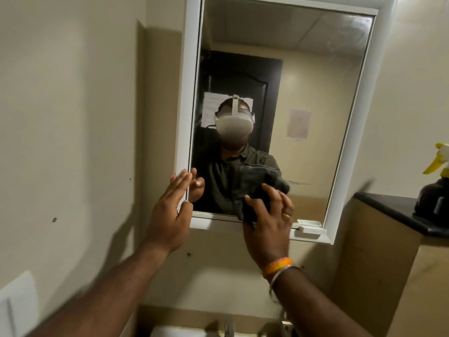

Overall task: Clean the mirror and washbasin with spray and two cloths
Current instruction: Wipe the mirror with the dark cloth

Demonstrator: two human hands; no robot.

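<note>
the mirror hangs on the beige wall in a white frame, tilted a bit in the wide-angle view. a dark cloth is pressed flat against the lower part of the glass, just above the bottom edge of the frame, and it hangs slightly over that edge. the right hand is spread over the cloth with fingers splayed, pinning it to the mirror – there's a ring on one finger and an orange band plus a pale bangle at the wrist. the left hand holds nothing; it's open and flat, fingers together, with the fingertips resting against the lower left corner of the frame, right where frame meets glass.

up in the top right corner the glass looks hazy or smeared (hard to say with what). a thin scratch-like mark sits on the glass just right of the cloth.

off to the right, well apart from the mirror, a dark spray bottle with a yellow trigger stands on a black worktop at the frame's edge. at the very bottom a strip of the washbasin and a tap peek in – only partly visible. a white panel sits on the wall at lower left.
</note>
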